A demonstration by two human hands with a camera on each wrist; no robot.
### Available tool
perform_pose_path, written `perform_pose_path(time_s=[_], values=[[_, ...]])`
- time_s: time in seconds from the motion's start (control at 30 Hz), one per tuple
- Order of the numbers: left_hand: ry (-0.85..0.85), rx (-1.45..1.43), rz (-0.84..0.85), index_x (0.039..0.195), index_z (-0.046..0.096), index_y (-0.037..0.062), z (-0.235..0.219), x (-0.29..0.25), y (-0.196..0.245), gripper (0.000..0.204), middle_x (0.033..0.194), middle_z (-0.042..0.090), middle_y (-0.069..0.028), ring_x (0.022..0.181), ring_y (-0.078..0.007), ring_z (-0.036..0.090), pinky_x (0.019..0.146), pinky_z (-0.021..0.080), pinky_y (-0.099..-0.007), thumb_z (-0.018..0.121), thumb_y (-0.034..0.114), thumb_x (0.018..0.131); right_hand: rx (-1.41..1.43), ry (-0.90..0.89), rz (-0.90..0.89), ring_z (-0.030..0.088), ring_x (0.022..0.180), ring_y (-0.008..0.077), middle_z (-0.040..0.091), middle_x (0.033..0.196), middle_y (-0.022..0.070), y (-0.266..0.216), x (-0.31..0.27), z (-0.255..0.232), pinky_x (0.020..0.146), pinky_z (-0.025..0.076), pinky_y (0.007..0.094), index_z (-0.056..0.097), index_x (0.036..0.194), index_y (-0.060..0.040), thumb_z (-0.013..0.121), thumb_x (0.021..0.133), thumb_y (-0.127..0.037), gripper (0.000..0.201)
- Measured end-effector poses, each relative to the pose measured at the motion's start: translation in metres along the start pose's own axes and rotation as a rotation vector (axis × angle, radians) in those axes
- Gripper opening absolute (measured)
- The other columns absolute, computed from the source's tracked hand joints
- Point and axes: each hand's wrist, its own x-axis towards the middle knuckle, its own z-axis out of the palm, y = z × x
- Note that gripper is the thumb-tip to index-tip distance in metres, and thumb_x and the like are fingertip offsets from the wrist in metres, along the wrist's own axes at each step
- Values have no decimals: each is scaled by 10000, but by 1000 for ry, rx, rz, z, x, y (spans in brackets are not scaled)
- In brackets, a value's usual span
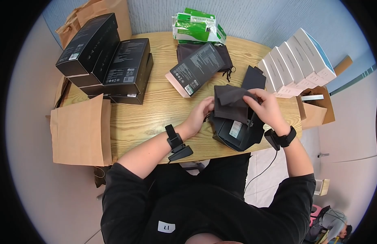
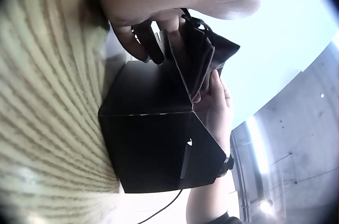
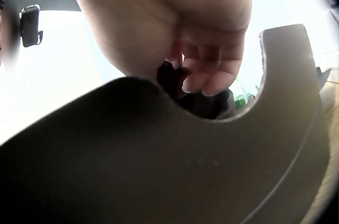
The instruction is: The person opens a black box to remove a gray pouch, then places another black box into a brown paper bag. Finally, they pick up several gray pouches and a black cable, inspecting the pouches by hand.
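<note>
Box (image 1: pixel 226 136) nearest us, black and open, and over it we've got the dark drawstring pouch (image 1: pixel 230 113), our right hand (image 1: pixel 269 107) pinching its top layer! Our left hand (image 1: pixel 196 118) is at the left edge, fingers partly hidden, so we can't tell its grip. Beyond, a printed black carton (image 1: pixel 200 67), then green packets (image 1: pixel 192 30).

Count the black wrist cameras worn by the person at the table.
2: the left wrist camera, strapped near the left hand, and the right wrist camera, strapped near the right hand, which pinches the drawstring pouch. Neither is hidden.
</note>
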Motion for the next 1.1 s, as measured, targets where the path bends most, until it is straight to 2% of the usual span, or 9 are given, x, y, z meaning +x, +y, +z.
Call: perform_pose_path(time_s=[0.23,0.37,0.43,0.47,0.67,0.77,0.9,1.0,1.1], values=[[47,310,-23,1226,479,-20,7,0,-1,311,1185,588,-99,1078,-131,547,955,395,-267,488,118,947,127,-23,117,476,635,60,574,720,8,0,4,0,573,410,227,619,1028,-6,686,827,-157,261],[32,254,35,1202,503,-17,9,0,0,288,1162,590,-71,1058,-103,541,920,417,-247,500,97,938,-3,-253,63,529,729,106,600,835,46,-24,2,-5,673,460,248,604,1075,-10,727,787,-180,356],[32,262,33,1194,510,-16,5,0,0,281,1151,592,-63,1046,-96,541,903,424,-239,502,100,939,-256,-88,-284,545,696,111,610,797,47,-1,4,4,652,466,258,625,1024,3,710,798,-192,310],[26,280,39,1178,522,-13,2,1,-1,266,1131,599,-57,1028,-89,544,890,426,-231,504,101,938,-256,-88,-284,545,696,111,610,797,47,-3,5,3,652,466,258,625,1024,3,710,798,-192,310],[139,303,116,1074,569,-14,2,1,2,196,963,641,-42,846,-69,579,780,450,-208,532,114,931,61,-10,231,519,472,86,546,527,4,18,22,-15,456,381,241,611,718,-8,586,903,-336,377],[262,281,159,1060,578,-5,1,3,4,191,943,642,-37,822,-63,577,753,450,-206,552,126,924,116,-80,446,516,472,71,548,536,4,27,26,-22,440,387,220,598,682,-25,583,899,-360,400],[330,66,153,1026,593,25,8,5,11,198,873,624,-9,774,-45,560,685,440,-195,606,174,897,143,-113,519,517,468,64,567,561,11,49,25,-25,433,401,208,607,710,-25,584,895,-371,393],[219,187,-25,962,598,49,1,2,13,196,814,590,14,725,-40,533,652,426,-192,626,227,883,132,-113,576,521,460,73,580,580,22,49,23,-25,439,419,215,619,775,-13,576,899,-374,384],[214,270,-11,892,590,68,0,-2,13,181,786,567,17,694,-41,511,639,413,-188,629,244,879,117,-137,515,523,492,68,596,623,19,46,19,-24,474,427,216,616,891,0,627,877,-297,297]])
